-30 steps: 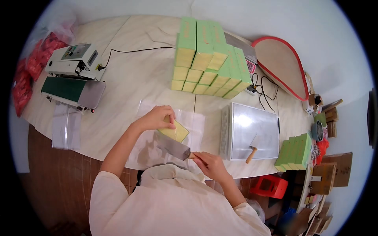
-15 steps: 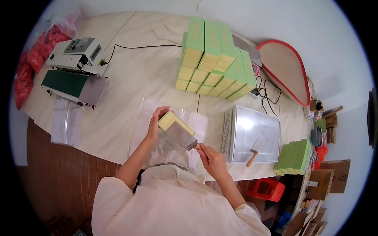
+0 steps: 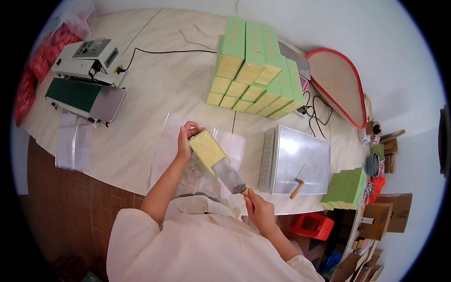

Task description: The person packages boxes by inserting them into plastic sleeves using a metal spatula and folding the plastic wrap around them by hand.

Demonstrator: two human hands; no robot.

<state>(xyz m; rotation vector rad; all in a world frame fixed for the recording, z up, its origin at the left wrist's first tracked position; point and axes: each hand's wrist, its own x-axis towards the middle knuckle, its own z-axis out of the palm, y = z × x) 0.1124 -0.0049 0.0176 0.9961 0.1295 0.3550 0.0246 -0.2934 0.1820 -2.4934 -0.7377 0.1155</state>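
Note:
My left hand point(image 3: 186, 139) is wrapped round the far left end of a small green-edged box point(image 3: 207, 148) with a yellow face turned up. In my right hand point(image 3: 260, 209) is the wooden handle of a flat metal scraper point(image 3: 229, 176). The scraper's wide blade overlaps the box's near end. Beneath them, clear plastic sheets point(image 3: 162, 160) lie on the table.
A tall stack of green boxes point(image 3: 253, 51) stands at the back. On the left is a sealing machine point(image 3: 84, 96). A metal-topped case point(image 3: 300, 155) with a small trowel point(image 3: 299, 184) is at right, beside more green boxes point(image 3: 345, 189). A red stool point(image 3: 312, 226) stands below.
My left hand has shifted from the box's top to its far end. The scraper blade has slid off much of the yellow face, toward the lower right, with my right hand.

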